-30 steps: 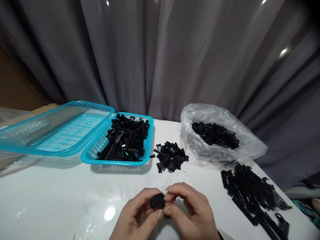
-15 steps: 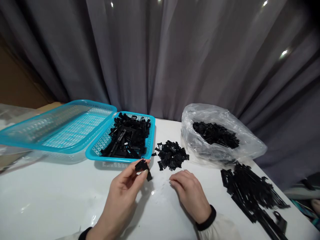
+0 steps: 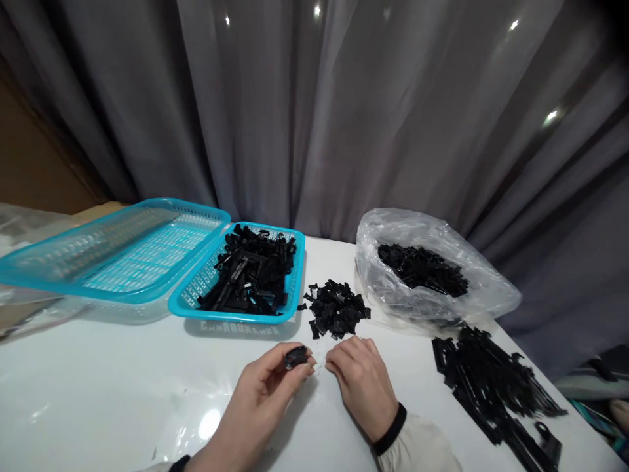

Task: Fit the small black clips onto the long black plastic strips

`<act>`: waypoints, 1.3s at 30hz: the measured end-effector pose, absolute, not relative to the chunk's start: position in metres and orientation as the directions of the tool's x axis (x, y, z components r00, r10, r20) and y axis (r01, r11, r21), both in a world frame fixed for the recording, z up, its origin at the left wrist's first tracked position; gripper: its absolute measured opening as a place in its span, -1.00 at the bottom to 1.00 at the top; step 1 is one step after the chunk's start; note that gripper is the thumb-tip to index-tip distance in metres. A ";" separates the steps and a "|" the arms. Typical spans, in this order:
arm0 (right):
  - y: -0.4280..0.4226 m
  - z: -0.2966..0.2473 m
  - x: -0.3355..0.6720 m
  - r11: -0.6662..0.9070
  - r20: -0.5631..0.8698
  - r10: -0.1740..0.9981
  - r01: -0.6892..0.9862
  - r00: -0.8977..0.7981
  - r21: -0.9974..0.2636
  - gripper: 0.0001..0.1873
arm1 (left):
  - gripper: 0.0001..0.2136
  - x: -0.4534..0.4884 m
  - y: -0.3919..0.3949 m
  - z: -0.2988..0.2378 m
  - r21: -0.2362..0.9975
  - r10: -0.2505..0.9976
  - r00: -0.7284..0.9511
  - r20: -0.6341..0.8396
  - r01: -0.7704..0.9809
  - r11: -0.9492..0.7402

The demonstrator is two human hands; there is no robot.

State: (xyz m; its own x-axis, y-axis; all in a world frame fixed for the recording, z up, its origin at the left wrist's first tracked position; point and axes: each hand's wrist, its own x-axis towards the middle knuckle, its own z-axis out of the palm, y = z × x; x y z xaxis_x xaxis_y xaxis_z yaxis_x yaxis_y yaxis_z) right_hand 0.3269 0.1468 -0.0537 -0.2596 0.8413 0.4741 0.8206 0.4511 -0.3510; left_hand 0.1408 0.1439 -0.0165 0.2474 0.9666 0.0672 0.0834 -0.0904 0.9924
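Note:
My left hand (image 3: 265,400) pinches a black plastic part (image 3: 295,356) between thumb and fingers, above the white table (image 3: 142,383). My right hand (image 3: 362,383) is just to its right, fingers curled together with the tips down near the tabletop; whatever they may hold is hidden. Behind both hands lies a pile of small black plastic pieces (image 3: 339,309). A small blue basket (image 3: 236,317) at the left back holds a heap of longer black parts (image 3: 255,269).
A larger blue basket (image 3: 132,296) stands at the far left. At the right back, a clear plastic bag (image 3: 491,295) contains black parts. Long black strips (image 3: 491,387) lie along the table's right side. A grey curtain (image 3: 324,118) hangs behind.
My left hand has moved right and slightly down, turning the black part so that it appears shorter. My right hand has shifted a little left, bringing the two hands closer together.

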 end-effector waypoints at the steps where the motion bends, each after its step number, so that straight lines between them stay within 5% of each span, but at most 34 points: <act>1: 0.146 -0.054 0.327 0.454 0.477 0.839 0.819 -0.262 -0.349 -0.84 | -0.82 0.141 0.144 -0.018 0.991 0.965 0.255 0.062 0.099 -0.090; 12: 0.145 -0.047 0.329 0.484 0.486 0.830 0.786 -0.273 -0.385 -0.82 | -0.82 0.141 0.142 -0.016 0.975 0.932 0.356 0.070 0.174 -0.140; 19: 0.129 -0.015 0.321 0.542 0.539 0.829 0.448 -0.147 -0.711 -0.82 | -0.80 0.143 0.140 -0.010 0.889 0.866 0.461 0.192 0.292 -0.353; 28: 0.121 -0.010 0.314 0.590 0.573 0.798 0.436 -0.188 -0.679 -0.80 | -0.81 0.142 0.138 -0.018 0.855 0.806 0.549 0.221 0.289 -0.431; 39: 0.124 -0.004 0.321 0.070 0.041 0.974 0.124 -0.221 -0.990 -0.85 | -0.77 0.139 0.142 -0.019 0.723 0.661 0.675 0.328 0.271 -0.635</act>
